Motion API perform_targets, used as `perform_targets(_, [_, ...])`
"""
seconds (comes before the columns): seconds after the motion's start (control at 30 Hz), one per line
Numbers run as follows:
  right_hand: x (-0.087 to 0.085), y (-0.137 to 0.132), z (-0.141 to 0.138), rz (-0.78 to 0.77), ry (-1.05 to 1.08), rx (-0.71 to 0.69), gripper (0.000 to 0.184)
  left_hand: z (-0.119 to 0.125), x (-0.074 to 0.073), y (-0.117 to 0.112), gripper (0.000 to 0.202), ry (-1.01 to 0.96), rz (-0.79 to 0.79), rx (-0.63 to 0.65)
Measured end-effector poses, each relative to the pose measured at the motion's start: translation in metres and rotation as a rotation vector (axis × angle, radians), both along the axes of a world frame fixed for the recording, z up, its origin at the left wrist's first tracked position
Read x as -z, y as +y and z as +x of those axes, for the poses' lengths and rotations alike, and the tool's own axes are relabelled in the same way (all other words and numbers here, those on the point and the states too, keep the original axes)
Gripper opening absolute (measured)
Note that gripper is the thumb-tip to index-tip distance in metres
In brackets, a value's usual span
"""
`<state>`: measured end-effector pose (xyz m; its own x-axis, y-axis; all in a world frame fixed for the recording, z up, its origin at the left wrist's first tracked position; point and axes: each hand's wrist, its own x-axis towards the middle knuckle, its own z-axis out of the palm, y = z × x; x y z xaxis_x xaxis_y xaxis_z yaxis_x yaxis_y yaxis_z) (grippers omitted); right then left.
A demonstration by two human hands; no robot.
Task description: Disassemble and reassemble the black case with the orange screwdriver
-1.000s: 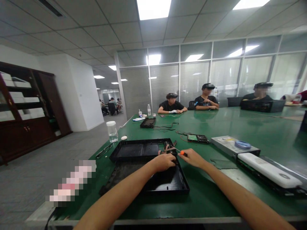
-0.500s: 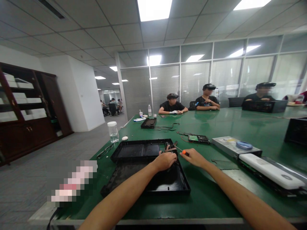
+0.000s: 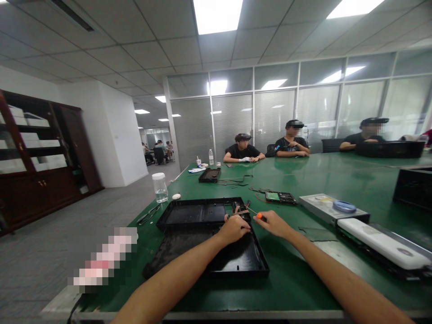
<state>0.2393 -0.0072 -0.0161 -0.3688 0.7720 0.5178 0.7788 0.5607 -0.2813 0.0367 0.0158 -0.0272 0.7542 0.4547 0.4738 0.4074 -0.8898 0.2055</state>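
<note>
Black case open flat on green table, near edge at 6 o'clock. Left hand over wire bundle at case middle; fingers curled, cannot tell if gripping. Right hand, at 3 o'clock of it, pinches orange screwdriver, tip toward 10 o'clock. Farther: circuit board at 1 o'clock, clear jar at 10 o'clock.
</note>
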Motion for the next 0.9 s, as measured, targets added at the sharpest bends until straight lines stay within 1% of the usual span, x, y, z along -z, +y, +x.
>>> perform_targets(0.13, [-0.004, -0.003, -0.002, -0.033, 0.019, -0.017, 0.039, -0.001, 0.002, 0.002, 0.014, 0.058, 0.047, 0.019])
perform_targets(0.2, [-0.007, -0.003, -0.002, -0.042, 0.074, -0.031, 0.029, -0.001, 0.002, 0.004, 0.014, 0.085, 0.062, 0.043])
perform_targets(0.27, [-0.008, -0.001, 0.0, -0.053, 0.189, -0.025, 0.018, -0.002, 0.001, 0.004, 0.014, 0.095, 0.076, 0.07])
perform_targets(0.3, [-0.009, 0.0, 0.001, -0.071, 0.262, -0.014, 0.018, -0.002, 0.001, 0.004, 0.014, 0.094, 0.084, 0.082])
perform_targets(0.37, [-0.011, 0.002, 0.007, -0.175, 0.405, -0.007, 0.025, -0.004, -0.001, 0.003, 0.015, 0.097, 0.102, 0.107])
perform_targets(0.47, [-0.018, 0.003, 0.022, -0.379, 0.57, -0.108, 0.032, -0.006, -0.003, 0.001, 0.017, 0.12, 0.135, 0.162])
perform_targets(0.5, [-0.021, 0.003, 0.028, -0.412, 0.611, -0.15, 0.034, -0.007, -0.003, 0.0, 0.018, 0.123, 0.148, 0.177])
perform_targets(0.53, [-0.025, 0.002, 0.034, -0.412, 0.652, -0.171, 0.035, -0.007, -0.003, 0.0, 0.018, 0.124, 0.159, 0.189])
perform_targets(0.57, [-0.029, 0.001, 0.039, -0.39, 0.69, -0.163, 0.035, -0.008, -0.003, -0.001, 0.019, 0.125, 0.167, 0.197])
perform_targets(0.63, [-0.033, 0.0, 0.046, -0.298, 0.741, -0.065, 0.035, -0.007, -0.003, 0.0, 0.02, 0.135, 0.17, 0.2])
perform_targets(0.73, [-0.034, -0.002, 0.046, -0.062, 0.717, 0.096, 0.034, -0.006, -0.002, 0.001, 0.017, 0.137, 0.129, 0.149])
perform_targets(0.8, [-0.031, -0.003, 0.041, 0.076, 0.65, 0.131, 0.031, -0.005, -0.003, 0.0, 0.014, 0.114, 0.086, 0.103])
perform_targets(0.83, [-0.03, -0.003, 0.038, 0.117, 0.622, 0.137, 0.031, -0.005, -0.003, 0.0, 0.013, 0.101, 0.062, 0.086])
perform_targets(0.9, [-0.028, -0.003, 0.035, 0.152, 0.596, 0.143, 0.03, -0.006, -0.004, -0.002, 0.01, 0.072, 0.003, 0.051])
